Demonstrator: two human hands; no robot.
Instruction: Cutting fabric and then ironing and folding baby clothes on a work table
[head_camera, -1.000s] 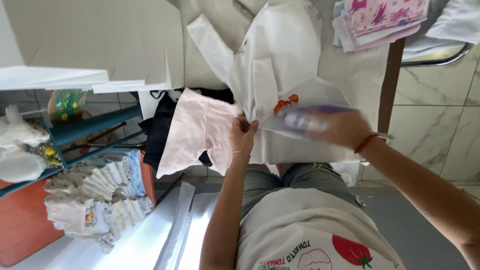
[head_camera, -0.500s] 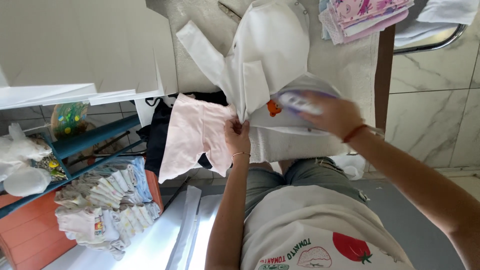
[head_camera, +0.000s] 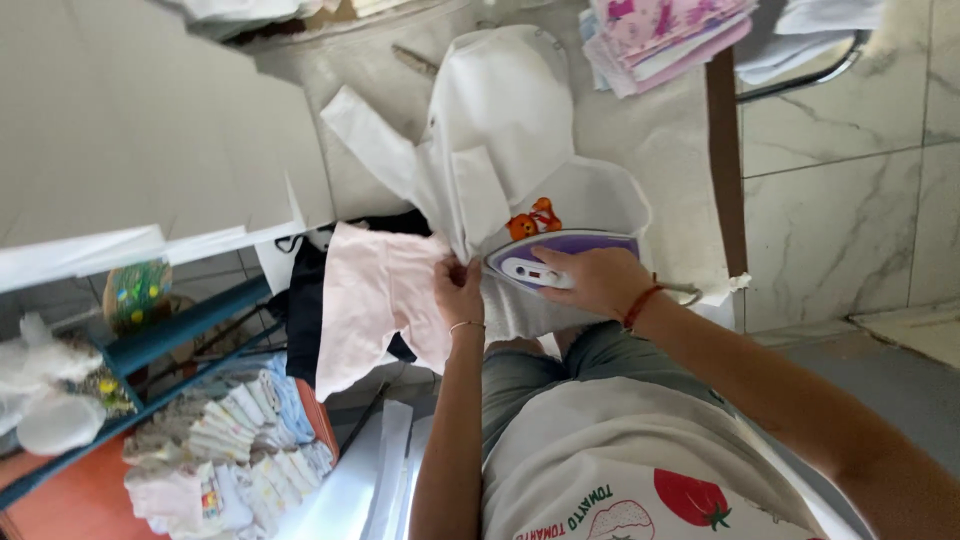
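- Your right hand (head_camera: 588, 282) is wrapped tight around the handle of the purple-and-white iron (head_camera: 552, 260), so the iron lies under your palm, its broad heel running right beneath your hand and its tip at the left.
- Your left hand (head_camera: 458, 290) sits just left of that tip, fingers pinched together on the edge of the white garment (head_camera: 500, 150) where it meets the pale pink garment (head_camera: 375, 300).
- The main risk, as I judge it, is a burn: your left fingers are very close to the iron's nose, and any slide to the left would bring hot metal onto them.
- Letting the iron rest in one spot could scorch the white garment beneath it.
- The small orange bear patch (head_camera: 533, 218) lies just beyond the iron, on the far side; passing over it may melt or flatten it, if it is a print or appliqué.
- The pink garment hangs off the near left edge of the ironing surface (head_camera: 650, 130); tugging the white cloth could drag it to the floor.
- The stack of folded pink printed cloths (head_camera: 665, 35) lies far right, well apart from the iron.
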